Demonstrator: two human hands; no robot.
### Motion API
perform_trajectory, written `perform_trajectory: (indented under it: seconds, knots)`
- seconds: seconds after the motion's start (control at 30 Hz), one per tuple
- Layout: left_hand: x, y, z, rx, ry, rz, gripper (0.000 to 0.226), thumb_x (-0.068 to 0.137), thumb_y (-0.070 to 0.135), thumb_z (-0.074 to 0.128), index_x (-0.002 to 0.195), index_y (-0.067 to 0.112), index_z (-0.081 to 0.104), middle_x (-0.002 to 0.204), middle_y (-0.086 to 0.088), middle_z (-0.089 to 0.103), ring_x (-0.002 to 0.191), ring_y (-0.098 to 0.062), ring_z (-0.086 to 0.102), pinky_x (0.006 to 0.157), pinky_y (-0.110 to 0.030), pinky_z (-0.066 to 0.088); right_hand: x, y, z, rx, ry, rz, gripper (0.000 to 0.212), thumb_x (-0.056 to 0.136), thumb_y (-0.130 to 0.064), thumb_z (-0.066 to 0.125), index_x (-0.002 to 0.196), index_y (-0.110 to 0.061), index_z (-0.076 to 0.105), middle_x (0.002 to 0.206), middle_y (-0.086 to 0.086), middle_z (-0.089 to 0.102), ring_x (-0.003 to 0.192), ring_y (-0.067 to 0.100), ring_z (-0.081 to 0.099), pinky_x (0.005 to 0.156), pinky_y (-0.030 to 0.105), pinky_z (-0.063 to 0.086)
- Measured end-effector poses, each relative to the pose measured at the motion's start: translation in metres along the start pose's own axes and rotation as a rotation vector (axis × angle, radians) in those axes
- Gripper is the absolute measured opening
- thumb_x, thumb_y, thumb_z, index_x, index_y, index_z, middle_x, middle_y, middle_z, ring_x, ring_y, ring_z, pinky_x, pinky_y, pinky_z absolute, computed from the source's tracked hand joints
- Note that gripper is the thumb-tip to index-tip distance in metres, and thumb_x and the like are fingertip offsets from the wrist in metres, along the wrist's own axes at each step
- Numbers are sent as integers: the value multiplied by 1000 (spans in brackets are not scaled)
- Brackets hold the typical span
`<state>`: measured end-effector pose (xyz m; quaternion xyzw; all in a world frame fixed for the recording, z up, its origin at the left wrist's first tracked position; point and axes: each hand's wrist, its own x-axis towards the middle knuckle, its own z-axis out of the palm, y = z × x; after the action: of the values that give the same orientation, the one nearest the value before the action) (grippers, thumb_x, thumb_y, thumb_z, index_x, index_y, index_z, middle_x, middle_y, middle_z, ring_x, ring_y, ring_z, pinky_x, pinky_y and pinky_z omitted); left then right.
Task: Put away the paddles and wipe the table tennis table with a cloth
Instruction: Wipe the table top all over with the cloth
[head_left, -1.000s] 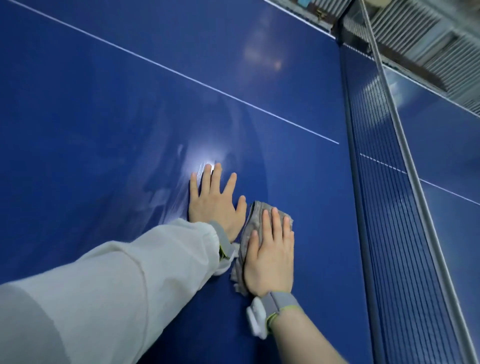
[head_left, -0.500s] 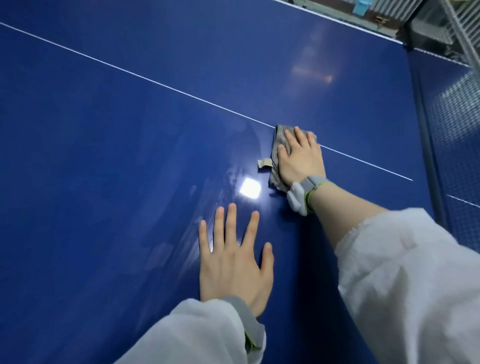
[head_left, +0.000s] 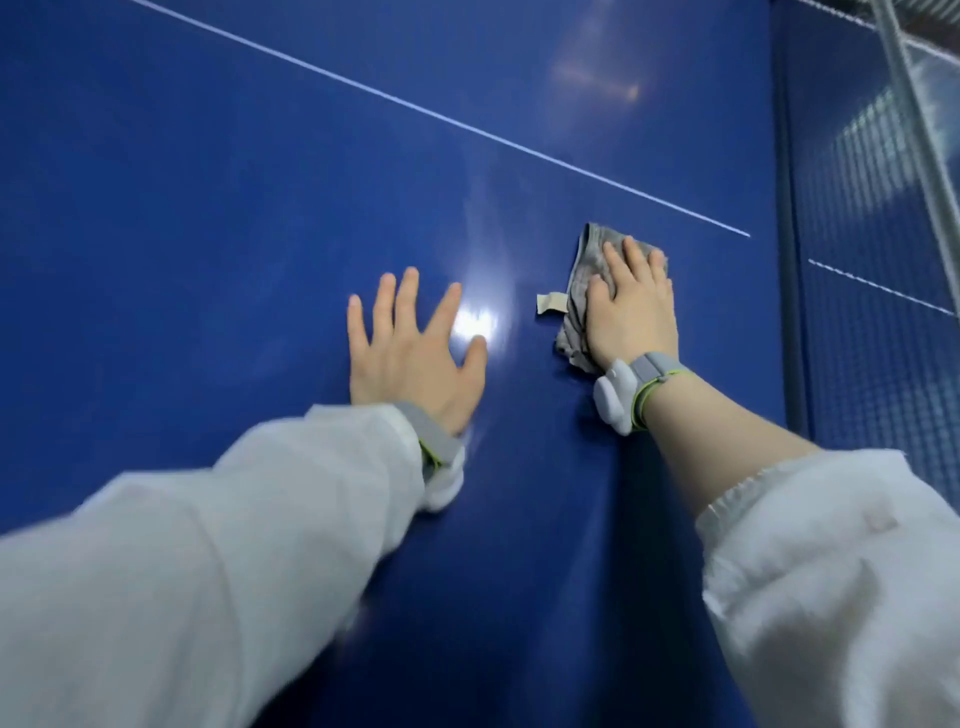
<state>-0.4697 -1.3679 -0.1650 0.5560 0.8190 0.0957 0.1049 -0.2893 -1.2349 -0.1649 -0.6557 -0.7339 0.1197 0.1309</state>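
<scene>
The blue table tennis table (head_left: 208, 260) fills the view, with a white centre line (head_left: 415, 106) running across it. My right hand (head_left: 631, 312) lies flat with straight fingers on a crumpled grey cloth (head_left: 579, 291), pressing it onto the table just below the line. A small beige tag (head_left: 550, 302) sticks out of the cloth to the left. My left hand (head_left: 410, 348) rests flat on the bare table, fingers spread, to the left of the cloth. No paddles are in view.
The net (head_left: 852, 291) with its pale top band (head_left: 914, 119) runs along the right side, close to my right hand. A bright light reflection (head_left: 475, 325) sits on the table between my hands. White sleeves cover both forearms.
My right hand has drawn the cloth back from the white line toward me. The view has shifted, so the net shows again at the right. My left hand stays flat on the table.
</scene>
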Motion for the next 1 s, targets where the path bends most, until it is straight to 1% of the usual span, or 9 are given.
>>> perform_trajectory:
  seconds: [0.1, 0.23, 0.33, 0.4, 0.6, 0.73, 0.8, 0.93, 1.0]
  knots:
    - [-3, -8, -9, -84, -34, 42, 61, 96, 57, 33, 153, 37, 27, 165, -1, 9, 152, -19, -1, 122, -46, -7, -81, 3, -2, -8, 19, 33, 49, 103, -29, 33, 151, -20, 37, 161, -2, 24, 150, 25, 8, 121, 40, 10]
    - [-32, -35, -21, -236, -51, 233, 56, 99, 47, 41, 152, 31, 31, 164, 1, 17, 151, -17, 9, 122, -42, -5, -202, -16, -3, 4, 28, 71, 51, 102, -32, 32, 151, -19, 38, 162, -1, 24, 151, 27, 8, 122, 40, 9]
    - [-84, -64, -23, -90, -73, 343, 55, 100, 46, 36, 152, 30, 32, 163, 0, 18, 152, -19, 7, 123, -43, -2, -290, -38, 0, -5, 52, 82, 56, 97, -36, 30, 149, -17, 42, 160, 2, 30, 150, 31, 14, 121, 43, 16]
    - [-123, -80, -24, -31, -87, 407, 55, 100, 46, 34, 152, 29, 31, 164, 0, 17, 152, -20, 5, 123, -43, -2, -346, -56, 3, -21, 62, 116, 57, 98, -36, 28, 149, -17, 41, 160, 1, 28, 150, 29, 12, 122, 44, 16]
    - [-203, -114, -29, -1, -157, 403, 57, 100, 47, 28, 155, 32, 22, 165, 2, 5, 152, -19, -4, 122, -41, -7, -477, -129, 23, -89, 37, 182, 55, 98, -34, 32, 151, -21, 39, 161, -2, 26, 151, 27, 11, 120, 43, 16]
    - [-227, -122, -32, -30, -178, 424, 58, 100, 45, 30, 155, 31, 22, 165, 3, 6, 152, -19, -5, 122, -42, -8, -527, -182, 38, -84, 5, 203, 54, 95, -33, 36, 147, -21, 45, 158, 0, 34, 149, 30, 20, 115, 46, 21]
    - [-230, -120, -34, -41, -177, 406, 58, 99, 45, 32, 155, 31, 24, 165, 3, 7, 152, -18, -4, 122, -42, -7, -535, -191, 38, -77, -7, 201, 54, 94, -31, 36, 147, -21, 45, 158, 1, 34, 148, 30, 23, 113, 46, 22]
    - [-218, -108, -37, -19, -151, 346, 57, 99, 46, 30, 154, 31, 24, 165, 1, 8, 152, -19, -2, 122, -44, -8, -511, -153, 35, -162, 0, 179, 57, 94, -29, 36, 150, -19, 40, 161, -2, 25, 148, 27, 22, 114, 42, 19]
    - [-205, -95, -35, -13, -138, 339, 58, 100, 47, 28, 155, 31, 21, 165, 0, 5, 152, -20, -4, 122, -44, -7, -482, -122, 31, -166, 41, 236, 56, 96, -30, 32, 150, -19, 39, 160, -7, 19, 148, 26, 17, 115, 41, 16]
